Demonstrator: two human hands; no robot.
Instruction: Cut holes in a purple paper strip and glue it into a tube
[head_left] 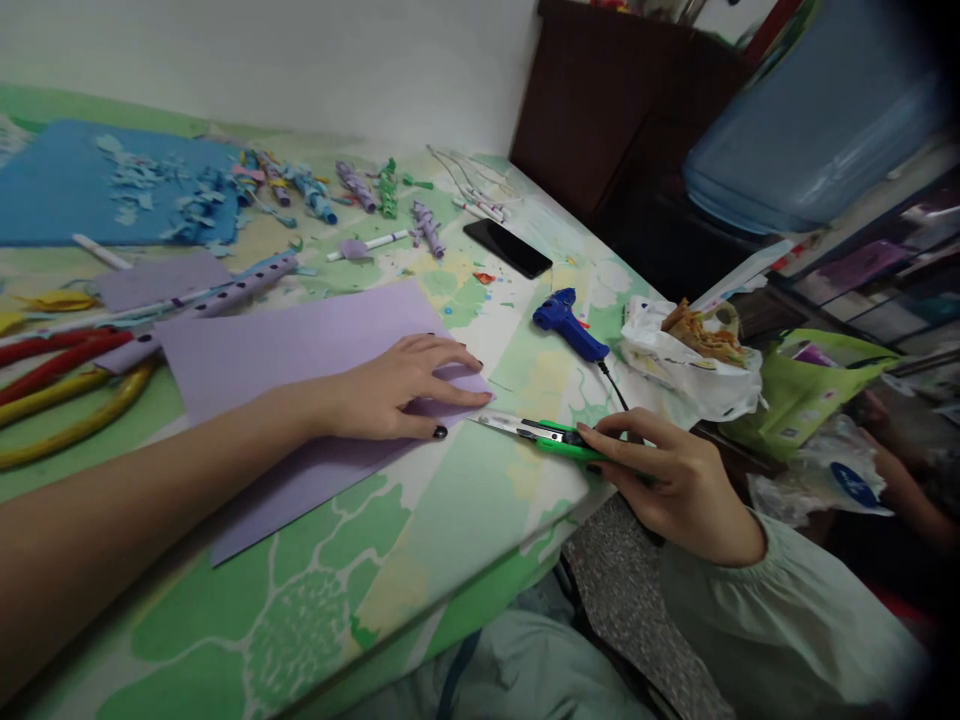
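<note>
A sheet of purple paper (pixel 300 345) lies on the table, its right-hand part under my left hand (pixel 394 385). That hand rests flat with the fingers spread, pressing the sheet close to its right edge. My right hand (pixel 667 475) is wrapped round a green utility knife (pixel 566 440). The knife's blade is out and its tip points left, at the paper's right edge near my left fingertips. Whether the blade touches the paper I cannot tell.
Behind the sheet are a blue foam sheet (pixel 45 190) with paper scraps, several rolled paper tubes (pixel 356 187) and a black phone (pixel 508 247). A blue glue gun (pixel 570 325) stands right of centre. Red-handled (pixel 67 345) and yellow-handled tools lie left. Food in a white bag (pixel 690 370) sits at right.
</note>
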